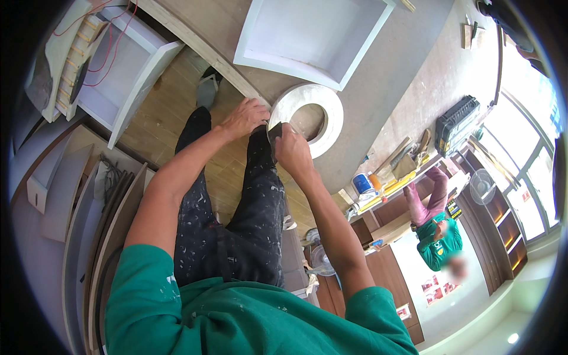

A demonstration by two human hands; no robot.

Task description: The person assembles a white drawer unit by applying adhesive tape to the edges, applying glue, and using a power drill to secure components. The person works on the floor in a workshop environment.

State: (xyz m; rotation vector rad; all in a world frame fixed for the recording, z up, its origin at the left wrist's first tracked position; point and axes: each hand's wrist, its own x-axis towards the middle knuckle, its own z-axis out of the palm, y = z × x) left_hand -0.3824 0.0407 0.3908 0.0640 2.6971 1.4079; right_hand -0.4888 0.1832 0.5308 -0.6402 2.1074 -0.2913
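Note:
A thick white ring (pixel 332 115) with a round hole lies at the edge of the brown worktable (pixel 390 77). My right hand (pixel 293 149) is closed on a dark flat piece (pixel 274 134), which sits against the ring's near-left rim. What kind of piece it is cannot be made out. My left hand (pixel 245 118) is at the table edge just left of the ring, its fingers curled together. Whatever those fingers hold, if anything, is hidden.
A shallow white tray-like box (pixel 313 35) stands on the table beyond the ring. An open white drawer (pixel 127 71) is at the left, above leaning boards (pixel 112 236). A black toolbox (pixel 455 125) and blue-and-white can (pixel 362 184) are right. Another person (pixel 439 236) works there.

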